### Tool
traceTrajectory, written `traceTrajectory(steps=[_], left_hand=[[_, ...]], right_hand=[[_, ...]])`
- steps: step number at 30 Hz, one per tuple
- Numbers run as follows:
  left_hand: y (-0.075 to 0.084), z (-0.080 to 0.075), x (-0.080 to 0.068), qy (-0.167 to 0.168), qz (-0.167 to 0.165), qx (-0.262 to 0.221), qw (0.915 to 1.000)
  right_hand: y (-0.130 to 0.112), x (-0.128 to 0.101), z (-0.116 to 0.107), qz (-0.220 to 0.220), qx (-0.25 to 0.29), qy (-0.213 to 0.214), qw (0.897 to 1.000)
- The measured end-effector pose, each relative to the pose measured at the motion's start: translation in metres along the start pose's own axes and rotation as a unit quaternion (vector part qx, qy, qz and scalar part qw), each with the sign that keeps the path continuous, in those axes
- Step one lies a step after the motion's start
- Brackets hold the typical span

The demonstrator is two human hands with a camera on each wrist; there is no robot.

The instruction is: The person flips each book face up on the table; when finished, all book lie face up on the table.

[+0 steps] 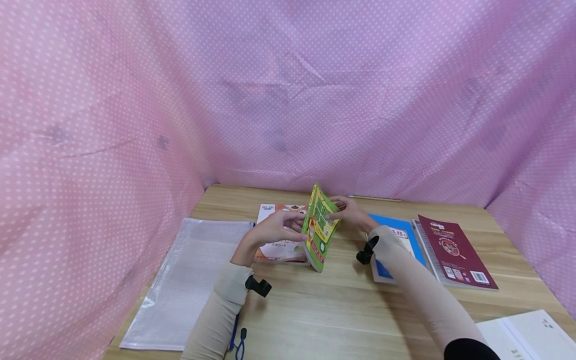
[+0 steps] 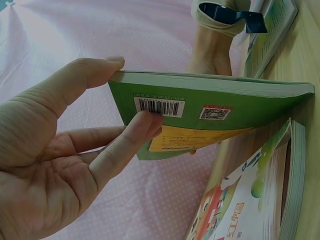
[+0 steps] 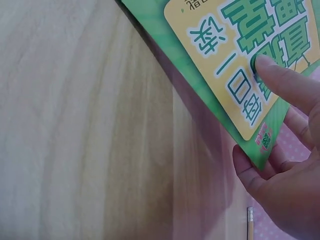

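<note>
Now two hands, left (image 1: pixel 274 229), right (image 1: pixel 353 212), grip one green book (image 1: pixel 319 227); three books flat.

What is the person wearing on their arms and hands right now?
Both hands, left hand and right hand, are bare. Beige sleeves cover both forearms. A black clip-like camera mount sits at each wrist, the right one too.

study corner, improvised recording booth. wooden desk (image 1: pixel 342 310) with light plank grain, closed in on three sides by pink polka-dot cloth (image 1: pixel 135 100) hung as backdrop. on the desk: children's workbooks, among them a green one (image 1: pixel 319 227), a maroon one (image 1: pixel 454 250) and a blue one (image 1: pixel 398 240); a clear mesh zip pouch (image 1: pixel 189 280); a pencil (image 1: pixel 373 199) at the far edge. school stationery points to homework space.
</note>
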State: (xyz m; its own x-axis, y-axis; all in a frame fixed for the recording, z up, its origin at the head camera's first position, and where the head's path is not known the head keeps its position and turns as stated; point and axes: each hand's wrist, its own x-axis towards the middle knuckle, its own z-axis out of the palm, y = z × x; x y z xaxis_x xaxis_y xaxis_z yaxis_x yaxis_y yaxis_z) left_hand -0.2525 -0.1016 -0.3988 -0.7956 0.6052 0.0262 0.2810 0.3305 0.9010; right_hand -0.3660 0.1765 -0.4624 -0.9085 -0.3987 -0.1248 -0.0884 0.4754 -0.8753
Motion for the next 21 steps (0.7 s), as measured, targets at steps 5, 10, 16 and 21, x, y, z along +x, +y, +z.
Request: traceTrajectory(steps=[5, 10, 16, 21], left_hand=[[0.0, 0.002, 0.001, 0.004, -0.003, -0.006, 1.0], [-0.002, 0.006, 0.003, 0.005, -0.007, -0.017, 0.9998], [-0.001, 0.012, 0.006, -0.001, -0.002, -0.01, 1.0], [-0.003, 0.018, 0.009, 0.002, 0.002, 0.002, 1.0]], right_hand=[[0.002, 0.001, -0.003, -0.012, -0.004, -0.001, 1.0], [0.0, -0.001, -0.01, -0.008, -0.019, 0.003, 1.0], [-0.004, -0.005, -0.02, -0.011, -0.031, 0.005, 0.999], [-0.003, -0.007, -0.024, -0.018, -0.04, 0.004, 0.999]])
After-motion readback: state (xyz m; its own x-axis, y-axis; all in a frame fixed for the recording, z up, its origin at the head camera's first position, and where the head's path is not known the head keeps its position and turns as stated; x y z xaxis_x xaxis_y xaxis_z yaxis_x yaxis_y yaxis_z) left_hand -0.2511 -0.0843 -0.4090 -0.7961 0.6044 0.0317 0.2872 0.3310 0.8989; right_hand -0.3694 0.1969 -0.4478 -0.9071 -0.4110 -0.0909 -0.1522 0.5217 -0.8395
